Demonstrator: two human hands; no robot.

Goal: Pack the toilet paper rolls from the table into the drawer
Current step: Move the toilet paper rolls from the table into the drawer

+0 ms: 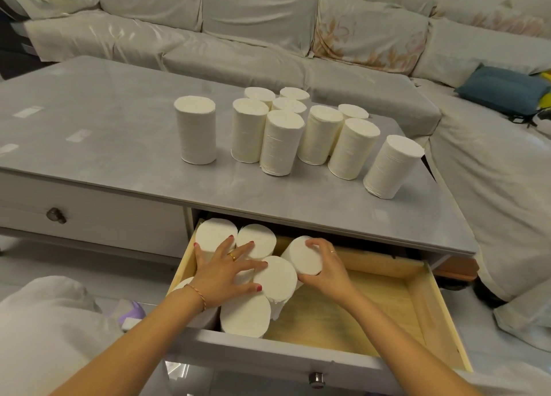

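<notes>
Several white toilet paper rolls [280, 142] stand upright on the grey table [104, 133], one of them [196, 129] apart to the left. Below the table's front edge the wooden drawer [429, 309] is pulled out. Several rolls [246, 316] stand packed in its left part. My left hand [225, 272] lies flat with spread fingers on top of these packed rolls. My right hand [323, 266] grips a tilted roll [302, 255] at the back of the drawer, just right of the packed ones.
The drawer's right half shows bare wood. A shut drawer with a round knob [56, 215] sits to the left. A covered sofa [268, 38] wraps behind and to the right of the table, with a blue cushion [504, 90] on it.
</notes>
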